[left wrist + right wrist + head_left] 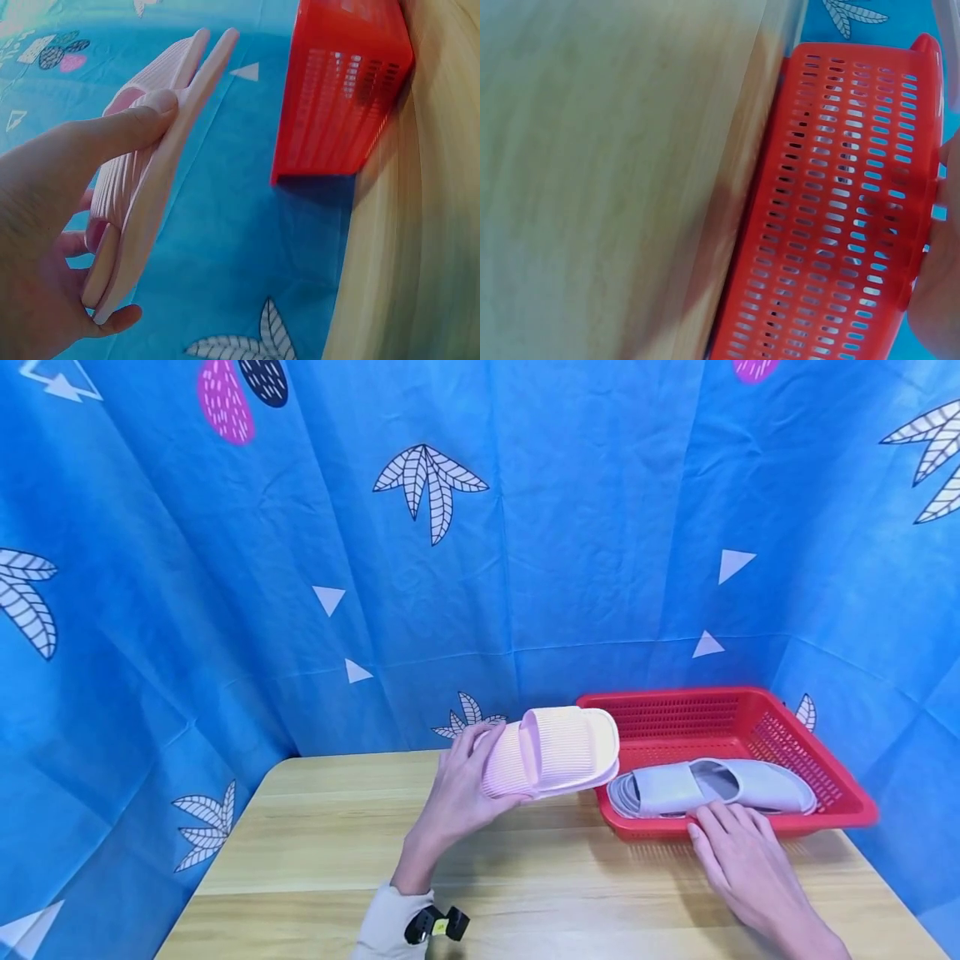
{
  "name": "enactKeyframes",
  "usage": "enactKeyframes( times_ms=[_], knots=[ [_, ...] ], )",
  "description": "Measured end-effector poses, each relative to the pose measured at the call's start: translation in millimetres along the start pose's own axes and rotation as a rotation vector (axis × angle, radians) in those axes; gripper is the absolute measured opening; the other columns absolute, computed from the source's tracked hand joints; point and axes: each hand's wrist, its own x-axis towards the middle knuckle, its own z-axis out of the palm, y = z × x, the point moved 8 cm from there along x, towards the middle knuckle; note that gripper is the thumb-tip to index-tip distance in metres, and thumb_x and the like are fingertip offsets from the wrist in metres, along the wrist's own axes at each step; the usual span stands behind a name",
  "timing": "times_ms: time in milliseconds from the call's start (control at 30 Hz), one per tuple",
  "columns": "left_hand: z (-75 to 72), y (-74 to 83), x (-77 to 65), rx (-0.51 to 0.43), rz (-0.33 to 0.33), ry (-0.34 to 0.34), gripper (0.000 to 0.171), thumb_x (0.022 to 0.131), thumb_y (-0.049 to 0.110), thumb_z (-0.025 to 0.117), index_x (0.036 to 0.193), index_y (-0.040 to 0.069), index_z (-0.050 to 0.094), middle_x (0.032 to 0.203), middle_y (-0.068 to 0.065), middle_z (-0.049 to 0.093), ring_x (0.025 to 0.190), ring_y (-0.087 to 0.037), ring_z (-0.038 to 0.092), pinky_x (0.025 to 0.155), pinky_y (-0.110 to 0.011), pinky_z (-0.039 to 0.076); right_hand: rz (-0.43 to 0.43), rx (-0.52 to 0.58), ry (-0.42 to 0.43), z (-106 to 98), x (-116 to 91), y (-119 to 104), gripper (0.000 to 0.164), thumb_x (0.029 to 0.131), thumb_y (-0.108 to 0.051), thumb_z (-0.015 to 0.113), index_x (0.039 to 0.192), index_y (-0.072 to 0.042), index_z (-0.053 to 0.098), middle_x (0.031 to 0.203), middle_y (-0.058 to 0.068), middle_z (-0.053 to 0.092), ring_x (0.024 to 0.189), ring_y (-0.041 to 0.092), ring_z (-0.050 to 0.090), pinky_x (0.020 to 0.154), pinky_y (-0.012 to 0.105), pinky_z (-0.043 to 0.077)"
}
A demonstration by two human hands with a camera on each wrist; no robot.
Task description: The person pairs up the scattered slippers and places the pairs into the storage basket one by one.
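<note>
My left hand (461, 785) holds a pair of pink slippers (566, 747) in the air, left of the red basket (825, 817). In the left wrist view the thumb presses on the ribbed pink slippers (169, 157), whose two soles lie against each other, and the other fingers wrap behind them. Grey slippers (667, 789) lie in the basket along its front side. My right hand (750, 868) grips the basket's front rim, with its fingers bent over the edge beside the grey slippers. Its fingertips are partly hidden.
The basket's slotted wall (825, 202) stands on a light wooden table (322, 843), toward the right side. A blue patterned curtain (450, 593) hangs behind the table and along both sides.
</note>
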Motion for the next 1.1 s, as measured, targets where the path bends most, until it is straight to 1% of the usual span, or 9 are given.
enactKeyframes(
  times_ms=[167, 300, 367, 500, 600, 700, 833, 1100],
  knots=[
    [8.4, 14.9, 16.0, 0.001, 0.013, 0.010, 0.101, 0.072, 0.062, 0.086, 0.155, 0.018, 0.046, 0.147, -0.005, 0.050, 0.134, -0.025, 0.045, 0.103, -0.054, 0.043, -0.006, 0.003, 0.004, 0, 0, 1, 0.012, 0.091, -0.019, 0.065, 0.100, -0.010, 0.064, 0.097, 0.006, 0.061, 0.095, 0.031, 0.056, 0.089, 0.051, 0.037],
    [14.2, 24.2, 28.9, 0.015, 0.003, 0.012, 0.103, 0.072, 0.065, 0.084, 0.155, 0.019, 0.046, 0.147, -0.003, 0.050, 0.133, -0.025, 0.045, 0.104, -0.054, 0.042, -0.006, 0.001, 0.001, -1, 1, 2, 0.013, 0.090, -0.018, 0.065, 0.100, -0.010, 0.064, 0.097, 0.007, 0.061, 0.095, 0.031, 0.056, 0.090, 0.051, 0.037],
    [18.4, 28.9, 35.9, 0.019, -0.003, 0.003, 0.103, 0.073, 0.067, 0.083, 0.156, 0.020, 0.045, 0.147, -0.003, 0.050, 0.133, -0.024, 0.045, 0.105, -0.054, 0.042, 0.003, -0.002, -0.009, 0, 1, 2, 0.014, 0.089, -0.018, 0.066, 0.101, -0.010, 0.064, 0.097, 0.007, 0.061, 0.096, 0.031, 0.055, 0.090, 0.052, 0.037],
    [29.1, 39.8, 50.5, 0.022, -0.005, -0.027, 0.102, 0.074, 0.068, 0.081, 0.157, 0.021, 0.043, 0.148, -0.002, 0.049, 0.132, -0.023, 0.045, 0.105, -0.051, 0.042, 0.035, -0.004, -0.036, 0, 0, 4, 0.017, 0.089, -0.017, 0.069, 0.103, -0.009, 0.065, 0.099, 0.008, 0.063, 0.097, 0.032, 0.055, 0.090, 0.053, 0.037],
    [38.0, 48.2, 60.9, 0.032, 0.004, -0.047, 0.101, 0.075, 0.067, 0.081, 0.157, 0.021, 0.043, 0.147, -0.002, 0.049, 0.130, -0.022, 0.046, 0.100, -0.047, 0.044, 0.049, -0.008, -0.053, 1, 0, 5, 0.018, 0.088, -0.017, 0.071, 0.104, -0.009, 0.066, 0.100, 0.009, 0.064, 0.098, 0.032, 0.056, 0.091, 0.053, 0.037],
    [46.6, 57.0, 71.8, 0.053, 0.028, -0.053, 0.100, 0.076, 0.065, 0.082, 0.156, 0.019, 0.044, 0.145, -0.003, 0.050, 0.128, -0.021, 0.046, 0.093, -0.042, 0.045, 0.050, -0.008, -0.058, 1, -1, 5, 0.017, 0.089, -0.017, 0.070, 0.104, -0.008, 0.066, 0.101, 0.009, 0.064, 0.098, 0.032, 0.056, 0.091, 0.053, 0.037],
    [59.5, 67.1, 85.3, 0.073, 0.043, -0.075, 0.098, 0.076, 0.065, 0.080, 0.155, 0.018, 0.045, 0.144, -0.004, 0.051, 0.128, -0.021, 0.047, 0.090, -0.039, 0.045, 0.048, -0.006, -0.059, 0, 0, 5, 0.017, 0.090, -0.017, 0.069, 0.104, -0.008, 0.066, 0.101, 0.009, 0.064, 0.099, 0.032, 0.056, 0.092, 0.054, 0.037],
    [89.6, 72.9, 105.9, 0.100, -0.010, -0.160, 0.097, 0.077, 0.068, 0.077, 0.155, 0.020, 0.046, 0.142, -0.003, 0.051, 0.125, -0.019, 0.047, 0.091, -0.037, 0.043, 0.039, 0.007, -0.070, 3, -1, 3, 0.017, 0.089, -0.015, 0.070, 0.104, -0.009, 0.066, 0.101, 0.008, 0.064, 0.099, 0.032, 0.057, 0.093, 0.053, 0.037]
  ],
)
